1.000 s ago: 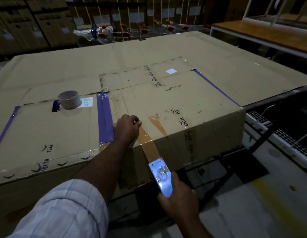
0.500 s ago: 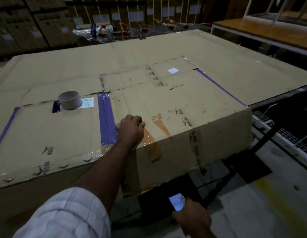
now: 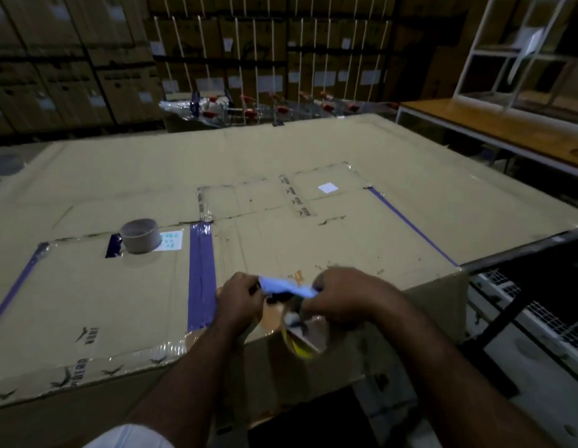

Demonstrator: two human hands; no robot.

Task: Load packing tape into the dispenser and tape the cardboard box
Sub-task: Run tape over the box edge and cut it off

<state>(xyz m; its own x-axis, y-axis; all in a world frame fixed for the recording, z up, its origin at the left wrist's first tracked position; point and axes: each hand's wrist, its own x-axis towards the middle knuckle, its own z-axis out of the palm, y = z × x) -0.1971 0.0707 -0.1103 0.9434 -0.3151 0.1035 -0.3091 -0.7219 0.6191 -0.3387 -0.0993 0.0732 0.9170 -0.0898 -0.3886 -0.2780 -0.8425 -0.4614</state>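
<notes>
Metal glints between your hands: your left hand (image 3: 240, 300) and right hand (image 3: 341, 297) both grip the tape dispenser (image 3: 289, 294) over the cardboard box (image 3: 313, 240) near edge, likely readying its tape; an empty tape core (image 3: 140, 236) sits well apart.

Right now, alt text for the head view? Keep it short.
Both hands, left hand and right hand, hold a tape dispenser with a brown tape roll above the near edge of a large cardboard box. A bare cardboard tape core stands on the box top to the left, beside a purple tape strip; stacked cartons fill the dim background.
</notes>
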